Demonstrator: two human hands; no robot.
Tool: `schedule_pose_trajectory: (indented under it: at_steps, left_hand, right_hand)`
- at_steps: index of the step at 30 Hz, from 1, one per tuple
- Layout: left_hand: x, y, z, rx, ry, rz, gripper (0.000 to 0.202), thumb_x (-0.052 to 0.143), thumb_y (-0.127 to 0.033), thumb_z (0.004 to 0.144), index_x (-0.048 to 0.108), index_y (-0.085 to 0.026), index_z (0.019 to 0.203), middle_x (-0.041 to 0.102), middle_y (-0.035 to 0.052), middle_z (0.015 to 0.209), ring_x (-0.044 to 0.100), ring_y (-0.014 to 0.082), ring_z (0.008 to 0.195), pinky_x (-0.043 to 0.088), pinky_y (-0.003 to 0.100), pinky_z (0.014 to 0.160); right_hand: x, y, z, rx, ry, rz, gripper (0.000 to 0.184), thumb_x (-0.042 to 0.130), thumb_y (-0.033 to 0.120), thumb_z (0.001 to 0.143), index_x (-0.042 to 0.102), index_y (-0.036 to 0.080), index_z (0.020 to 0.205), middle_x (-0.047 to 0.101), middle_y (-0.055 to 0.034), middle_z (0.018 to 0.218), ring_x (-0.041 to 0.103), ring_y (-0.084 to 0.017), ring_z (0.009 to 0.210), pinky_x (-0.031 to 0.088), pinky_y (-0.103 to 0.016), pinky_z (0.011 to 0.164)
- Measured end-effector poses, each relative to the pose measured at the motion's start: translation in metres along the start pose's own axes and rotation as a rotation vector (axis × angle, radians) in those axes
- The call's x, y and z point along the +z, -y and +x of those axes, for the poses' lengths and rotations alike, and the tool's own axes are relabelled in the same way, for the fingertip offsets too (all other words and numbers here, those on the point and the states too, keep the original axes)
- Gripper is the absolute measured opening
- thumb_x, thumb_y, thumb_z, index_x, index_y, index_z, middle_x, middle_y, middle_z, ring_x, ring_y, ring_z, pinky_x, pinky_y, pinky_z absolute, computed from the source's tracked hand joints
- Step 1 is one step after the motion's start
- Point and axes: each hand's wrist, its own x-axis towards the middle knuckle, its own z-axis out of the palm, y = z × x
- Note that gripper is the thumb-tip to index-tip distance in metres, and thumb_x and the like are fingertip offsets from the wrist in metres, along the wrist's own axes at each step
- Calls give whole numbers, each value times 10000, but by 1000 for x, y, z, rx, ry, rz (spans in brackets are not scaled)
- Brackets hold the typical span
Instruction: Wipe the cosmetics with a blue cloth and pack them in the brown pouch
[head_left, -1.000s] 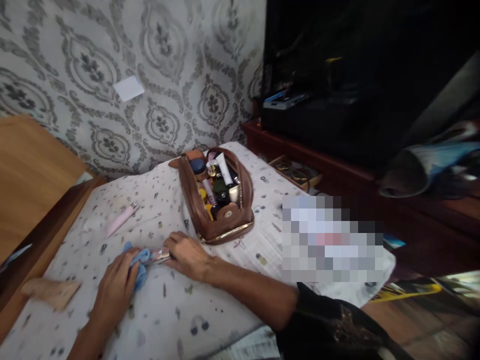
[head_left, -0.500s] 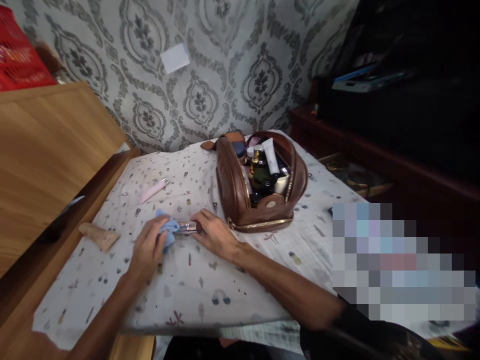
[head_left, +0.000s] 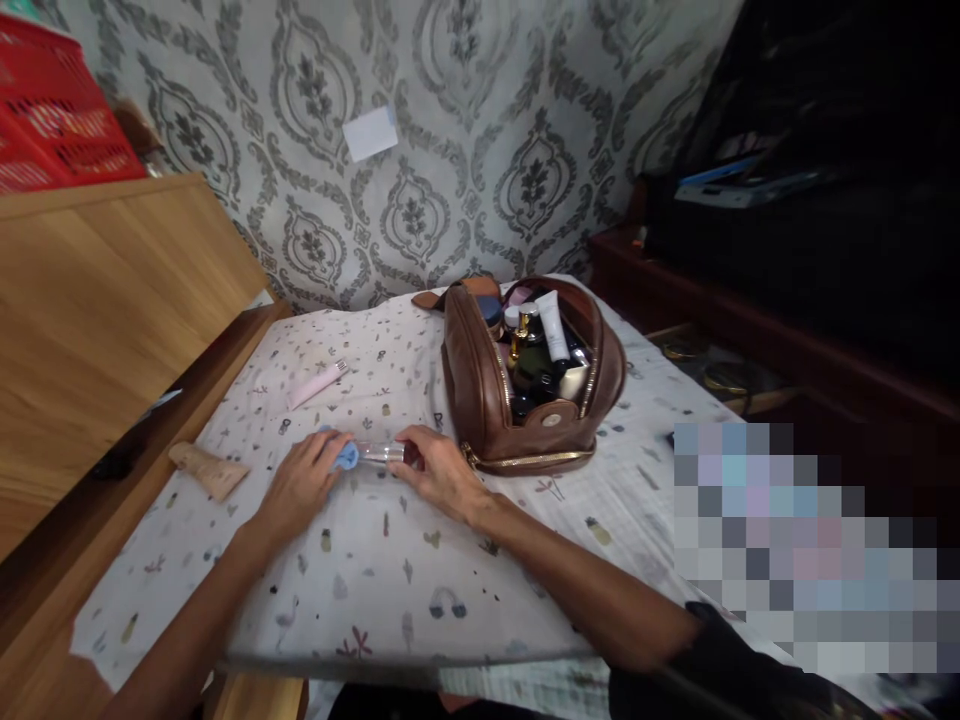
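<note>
In my left hand (head_left: 304,478) a light blue cloth (head_left: 346,456) is bunched, pressed round the left end of a small cosmetic bottle (head_left: 381,453). The bottle lies sideways just above the sheet, clear with a silver band. Its dark right end is gripped by the fingers of my right hand (head_left: 442,472). Just beyond that hand stands a brown leather toiletry bag (head_left: 466,370), unzipped and full of cosmetics, with a white tube (head_left: 553,328) on top. A pink tube (head_left: 318,384) lies behind my left hand. To its left rests a beige tube (head_left: 210,471).
A white patterned sheet (head_left: 405,600) covers the work surface. Wooden furniture (head_left: 112,270) borders the left, with a red basket (head_left: 64,110) on top. Patterned wallpaper rises behind, bearing a white card (head_left: 370,134). Dark red furniture (head_left: 622,260) stands at right; a blurred area covers the lower right.
My left hand has turned flatter over the cloth, which is gathered more tightly at the bottle's end. The whole view has shifted slightly; the bag and tubes stay put.
</note>
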Motion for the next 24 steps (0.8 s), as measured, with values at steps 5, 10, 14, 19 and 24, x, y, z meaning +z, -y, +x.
schedule_pose_trajectory:
  at_steps: [5,10,14,19,24]
  left_hand:
    - [-5,18,-5,-157,80,-242,378,378,-350,983,607,-213,1251,667,91,1173,644,243,1094,530,353,933]
    - [-16,7,1,-307,70,-478,400,537,-560,878,659,-217,1043,726,54,985,692,240,914,559,313,815]
    - [-25,-21,6,-554,34,-717,523,662,-685,731,657,-223,977,734,20,825,699,240,766,581,298,683]
    - [-15,-50,6,-657,26,-904,593,705,-688,713,661,-199,1046,747,35,858,716,252,791,610,302,704]
    - [-6,-62,10,-623,-6,-872,583,671,-707,752,673,-209,1055,754,30,932,723,250,881,619,287,766]
  right_hand:
    - [0,3,-1,-6,-35,78,208,728,179,802,628,172,984,601,0,860,535,-125,734,450,-268,722]
    - [-6,9,4,46,-107,586,335,830,328,708,600,189,907,575,32,804,536,-111,725,454,-237,675]
    - [-7,13,7,129,-46,895,609,903,598,499,602,184,829,568,38,758,516,-109,687,449,-222,586]
    - [0,12,4,180,31,938,675,868,692,458,661,164,823,571,41,729,486,-95,653,415,-222,580]
    - [-2,12,4,208,23,985,678,886,660,463,647,176,873,565,43,756,506,-100,674,427,-223,591]
